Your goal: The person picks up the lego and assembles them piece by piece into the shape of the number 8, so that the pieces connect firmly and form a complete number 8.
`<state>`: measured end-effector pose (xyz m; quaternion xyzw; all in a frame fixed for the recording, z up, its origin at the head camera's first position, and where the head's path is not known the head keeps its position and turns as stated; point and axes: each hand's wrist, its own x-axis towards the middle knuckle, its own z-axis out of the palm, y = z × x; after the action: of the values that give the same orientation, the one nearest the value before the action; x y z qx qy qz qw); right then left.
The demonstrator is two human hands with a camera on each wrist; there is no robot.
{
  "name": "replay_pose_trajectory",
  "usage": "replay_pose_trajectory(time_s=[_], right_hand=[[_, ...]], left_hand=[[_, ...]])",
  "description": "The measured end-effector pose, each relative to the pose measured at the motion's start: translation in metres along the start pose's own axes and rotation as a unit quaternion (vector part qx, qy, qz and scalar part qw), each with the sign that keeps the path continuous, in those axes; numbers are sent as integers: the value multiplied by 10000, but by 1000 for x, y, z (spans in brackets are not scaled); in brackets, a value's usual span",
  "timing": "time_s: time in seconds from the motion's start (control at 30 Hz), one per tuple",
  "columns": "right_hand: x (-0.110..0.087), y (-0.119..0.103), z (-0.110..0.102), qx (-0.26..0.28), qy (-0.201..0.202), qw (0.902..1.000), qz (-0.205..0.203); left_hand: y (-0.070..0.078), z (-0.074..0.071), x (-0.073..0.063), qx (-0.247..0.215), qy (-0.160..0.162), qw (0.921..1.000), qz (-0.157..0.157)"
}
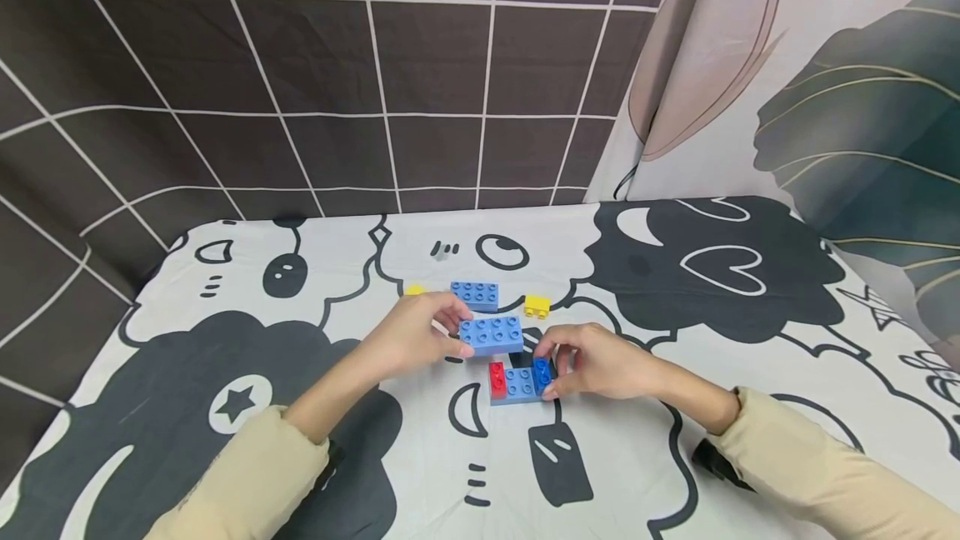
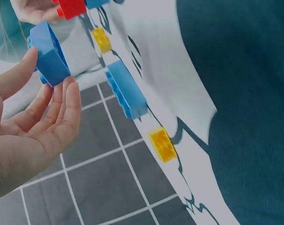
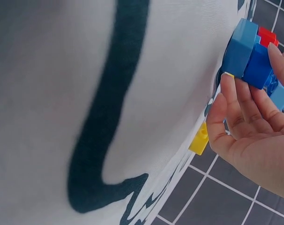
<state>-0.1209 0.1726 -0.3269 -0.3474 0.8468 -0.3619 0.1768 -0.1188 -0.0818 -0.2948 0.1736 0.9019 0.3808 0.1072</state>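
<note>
My left hand (image 1: pixel 420 330) pinches a light blue toy brick (image 1: pixel 491 335) by its left end, thumb in front and fingers behind. That brick hangs above and just behind a second light blue brick (image 1: pixel 519 387). On this lower brick, a red brick (image 1: pixel 497 378) sits at the left end and a dark blue brick (image 1: pixel 542 373) at the right end. My right hand (image 1: pixel 600 363) grips the dark blue brick between thumb and fingers. In the right wrist view the thumb lies along the dark blue brick (image 3: pixel 257 66).
Behind the hands lies another light blue brick (image 1: pixel 475 296) on the patterned cloth (image 1: pixel 420 457). A yellow brick (image 1: pixel 536 305) is to its right, and another yellow brick (image 1: pixel 414 289) is at its left, partly hidden by the left hand. A dark gridded cloth (image 1: pixel 322 57) hangs behind.
</note>
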Motion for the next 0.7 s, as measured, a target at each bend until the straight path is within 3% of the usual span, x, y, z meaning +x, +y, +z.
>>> replay_pose_trajectory(time_s=[0.43, 0.7], right_hand=[[-1, -1, 0, 24, 100, 9999, -92], [-1, -1, 1, -143, 157, 9995, -245]], left_hand=[[12, 22, -10, -30, -156, 9984, 535], [18, 30, -14, 9, -127, 9990, 438]])
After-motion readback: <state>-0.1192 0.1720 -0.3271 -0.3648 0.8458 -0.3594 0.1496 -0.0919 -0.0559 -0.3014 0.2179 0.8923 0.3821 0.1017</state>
